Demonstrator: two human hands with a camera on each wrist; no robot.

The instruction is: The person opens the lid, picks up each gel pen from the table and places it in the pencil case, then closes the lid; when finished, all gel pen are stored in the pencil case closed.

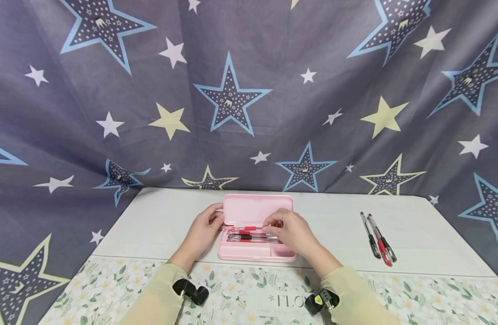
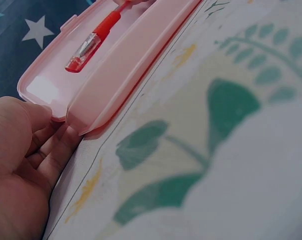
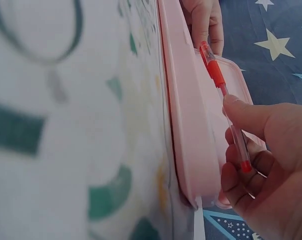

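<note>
Left arm (image 1: 153, 295) and right arm (image 1: 354, 293) reach forward, converging toward the hands. Left hand (image 1: 203, 229): thumb opposed to bent fingers, gripping. Right hand (image 1: 291, 230): thumb and fingers pinching, fingers curled, palm turned inward.

Head view: dark capitals (image 1: 288, 301) on the floral cloth (image 1: 232, 286) read "FLO", preceded by a small asterisk-like mark (image 1: 271, 298); right wrist camera (image 1: 313, 306) cuts off the print after the O. Beneath runs fine pale script (image 1: 279, 310), too small to read.
</note>
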